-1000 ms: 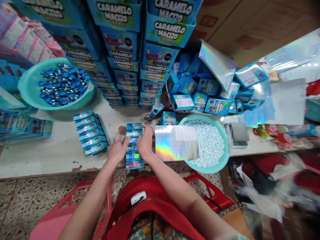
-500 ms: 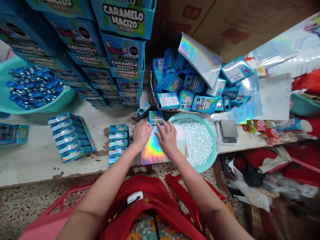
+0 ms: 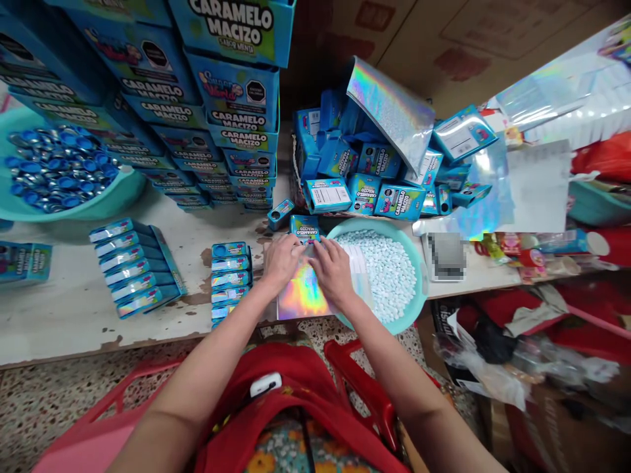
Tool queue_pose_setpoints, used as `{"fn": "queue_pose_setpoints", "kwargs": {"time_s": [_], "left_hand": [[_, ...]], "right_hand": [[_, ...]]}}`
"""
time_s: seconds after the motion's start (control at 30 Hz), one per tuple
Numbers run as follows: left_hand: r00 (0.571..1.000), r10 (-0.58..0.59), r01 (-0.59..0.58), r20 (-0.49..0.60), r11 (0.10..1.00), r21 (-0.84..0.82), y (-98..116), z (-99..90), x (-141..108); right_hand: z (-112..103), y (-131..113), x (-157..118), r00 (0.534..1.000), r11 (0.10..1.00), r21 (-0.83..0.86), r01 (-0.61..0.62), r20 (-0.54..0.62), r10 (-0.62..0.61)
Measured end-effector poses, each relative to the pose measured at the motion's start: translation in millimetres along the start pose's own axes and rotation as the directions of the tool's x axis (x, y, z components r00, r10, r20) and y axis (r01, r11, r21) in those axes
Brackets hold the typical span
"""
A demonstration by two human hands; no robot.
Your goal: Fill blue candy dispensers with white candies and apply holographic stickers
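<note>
A shiny rainbow holographic sheet (image 3: 302,293) lies at the table's front edge, its right part over a basin of white candies (image 3: 392,279). At the sheet's far edge my left hand (image 3: 282,264) is closed, fingertips bent inward. My right hand (image 3: 335,270) rests on the sheet, its fingers drawn together close to the left fingertips. Both seem to pinch the sheet's far edge; the exact grip is partly hidden. Just beyond the fingertips sits a small blue candy box (image 3: 304,227). Left of my left hand stands a row of small blue packs (image 3: 231,279).
Tall stacks of blue display boxes (image 3: 236,92) rise at the back left, beside a basin of blue-and-silver tins (image 3: 64,171). A filled display box (image 3: 135,269) stands left. Behind my hands is a pile of blue boxes (image 3: 365,157); a pixelated item (image 3: 446,256) lies right.
My right hand's fingers have drawn together and moved closer to my left fingertips at the sheet's far edge. The whole view has shifted slightly.
</note>
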State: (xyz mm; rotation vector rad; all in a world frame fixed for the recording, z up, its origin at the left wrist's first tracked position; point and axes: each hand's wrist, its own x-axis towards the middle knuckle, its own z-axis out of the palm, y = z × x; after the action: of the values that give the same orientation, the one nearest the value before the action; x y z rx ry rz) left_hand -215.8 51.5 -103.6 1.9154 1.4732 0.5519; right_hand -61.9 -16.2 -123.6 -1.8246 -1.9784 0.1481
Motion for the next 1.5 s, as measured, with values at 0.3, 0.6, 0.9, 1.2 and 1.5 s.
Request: {"fn": "queue_pose_setpoints", "kwargs": {"time_s": [0.3, 0.6, 0.9, 1.2, 1.5], "left_hand": [[1.0, -0.016, 0.016, -0.01, 1.0, 0.003, -5.8, 5.4, -0.1], [0.985, 0.045, -0.056, -0.164, 0.997, -0.061, 4.0, -15.8, -6.3], [0.949, 0.144, 0.057, 0.28, 0.796, -0.602, -8.7, -72.1, -42.7], [0.981, -0.182, 0.191, 0.059, 0.956, -0.221, -128.9, -137.1, -45.6], [0.948, -0.315, 0.316, -0.029, 0.949, 0.004, -158.0, -105.4, -36.0]], "right_hand": [[-9.2, -6.8, -15.5, 0.99, 0.99, 0.134, 0.041, -0.142, -0.022], [-91.6, -44.6, 8.4, 0.982, 0.947, 0.302, -0.11, -0.115, 0.151], [-70.6, -93.6, 18.0, 0.955, 0.777, 0.565, -0.278, 0.074, 0.288], [71.4, -165.9, 57.2, 0.935, 0.768, 0.546, -0.335, 0.093, 0.342], [121.2, -167.3, 61.4, 0.887, 0.773, 0.503, -0.387, -0.025, 0.461]]}}
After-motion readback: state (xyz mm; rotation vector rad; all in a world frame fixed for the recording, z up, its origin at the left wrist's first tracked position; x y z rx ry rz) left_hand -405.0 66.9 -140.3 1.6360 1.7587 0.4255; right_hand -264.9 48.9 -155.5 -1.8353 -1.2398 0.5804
